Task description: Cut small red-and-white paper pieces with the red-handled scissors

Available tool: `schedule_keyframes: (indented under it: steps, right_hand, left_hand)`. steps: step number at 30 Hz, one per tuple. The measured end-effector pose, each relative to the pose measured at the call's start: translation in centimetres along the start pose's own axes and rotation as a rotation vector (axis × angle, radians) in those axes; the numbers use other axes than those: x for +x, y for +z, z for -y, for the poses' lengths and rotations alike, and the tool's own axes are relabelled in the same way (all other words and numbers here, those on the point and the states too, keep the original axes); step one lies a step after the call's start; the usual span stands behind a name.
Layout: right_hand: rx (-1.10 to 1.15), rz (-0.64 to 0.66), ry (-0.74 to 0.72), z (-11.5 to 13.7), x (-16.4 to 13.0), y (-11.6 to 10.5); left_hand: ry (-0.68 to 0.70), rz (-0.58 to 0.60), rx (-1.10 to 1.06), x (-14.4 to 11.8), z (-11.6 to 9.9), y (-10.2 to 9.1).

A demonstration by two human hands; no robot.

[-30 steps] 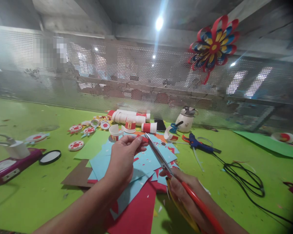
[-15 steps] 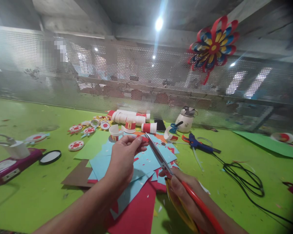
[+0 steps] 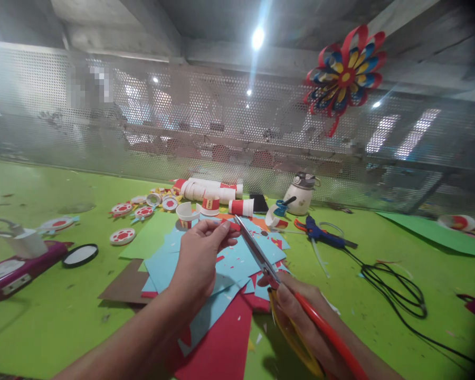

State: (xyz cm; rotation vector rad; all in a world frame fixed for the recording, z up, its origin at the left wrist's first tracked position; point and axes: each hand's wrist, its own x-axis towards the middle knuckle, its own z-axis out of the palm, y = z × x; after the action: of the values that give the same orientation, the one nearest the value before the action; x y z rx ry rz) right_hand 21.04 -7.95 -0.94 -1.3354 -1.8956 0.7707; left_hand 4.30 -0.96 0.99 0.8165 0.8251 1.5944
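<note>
Between thumb and fingers, my left hand pinches a small piece of red paper. Around the red and yellow handles of a pair of scissors my right hand is closed. The blades point up and to the left, their tips beside the red piece; whether they touch it I cannot tell. Beneath both hands lie light blue paper sheets strewn with scraps, overlapping a red sheet. A brown sheet shows at the left of the pile.
Behind the pile are paper cups and a white bottle. Several cup-base turtles lie at left, near a purple power strip. A blue glue gun with a coiled black cable lies right. A paper flower hangs above.
Almost nothing differs. The view has shifted very slightly; both hands, the red paper and the scissors keep nearly the same positions.
</note>
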Motion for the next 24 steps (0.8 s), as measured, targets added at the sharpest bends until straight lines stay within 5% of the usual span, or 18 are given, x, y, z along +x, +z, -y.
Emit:
schedule_keyframes:
  steps: [24]
  right_hand:
    - [-0.003, 0.011, -0.047, 0.51, 0.02, -0.22]
  left_hand:
    - [0.001, -0.014, 0.008, -0.12, 0.04, 0.10]
